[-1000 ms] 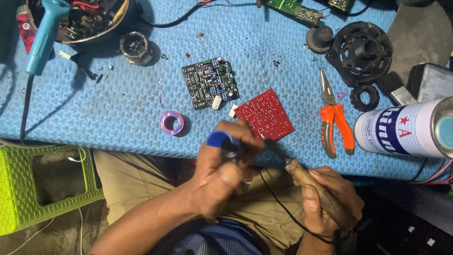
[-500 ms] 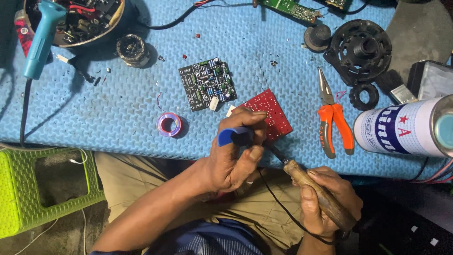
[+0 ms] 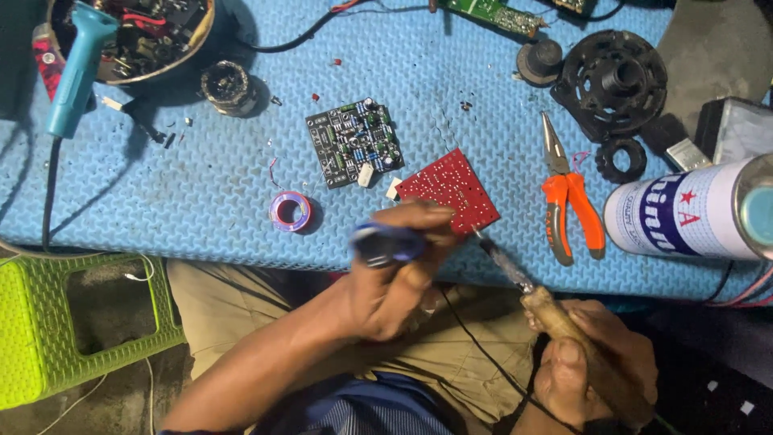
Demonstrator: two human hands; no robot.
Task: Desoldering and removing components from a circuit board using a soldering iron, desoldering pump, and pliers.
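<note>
The red circuit board [image 3: 448, 192] lies near the front edge of the blue mat [image 3: 201, 193], in the same place as before. The left hand [image 3: 394, 278] clenches a blue tool [image 3: 385, 242] and now touches the board's front corner; half a second ago it sat a little further left. The right hand [image 3: 592, 370] grasps the wooden handle of the soldering iron [image 3: 523, 282], its tip at the board's front edge. Orange pliers [image 3: 568, 201] lie just right, the black circuit board [image 3: 354, 142] behind.
</note>
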